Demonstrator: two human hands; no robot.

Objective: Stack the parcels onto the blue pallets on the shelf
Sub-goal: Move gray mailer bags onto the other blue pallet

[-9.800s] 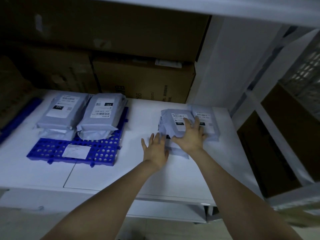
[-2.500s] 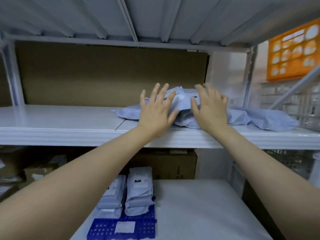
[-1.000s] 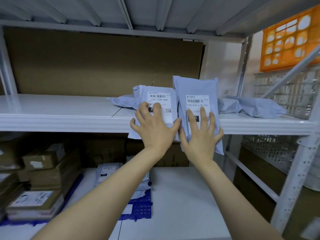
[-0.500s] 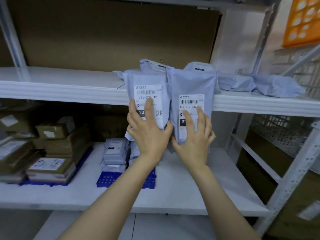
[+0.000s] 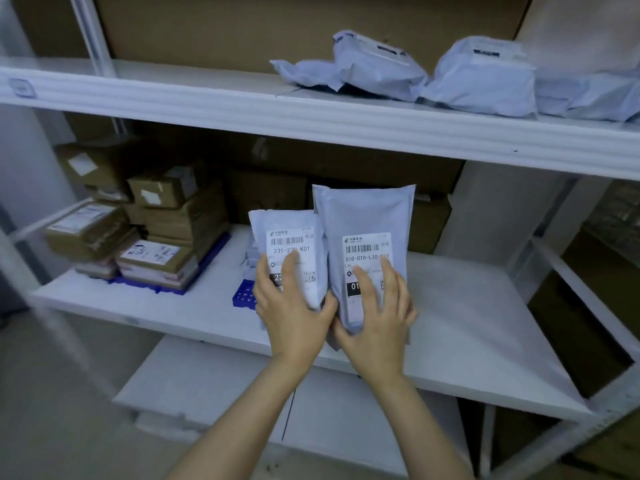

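My left hand grips a grey mailer parcel labelled 231-239-K01, held upright in front of the middle shelf. Right beside it, my right hand grips a taller grey parcel labelled 010-010-L30. The two parcels touch edge to edge. Behind my left hand a corner of the blue pallet shows on the middle shelf, with parcels stacked on it mostly hidden by the held ones.
Several grey parcels lie on the upper shelf at the right. Brown cardboard boxes sit stacked on another blue pallet at the left of the middle shelf. Large cartons stand at the back. A lower shelf lies below.
Both hands have brought the two parcels down from the upper shelf's edge to the level of the middle shelf. The view has tilted downward with them.
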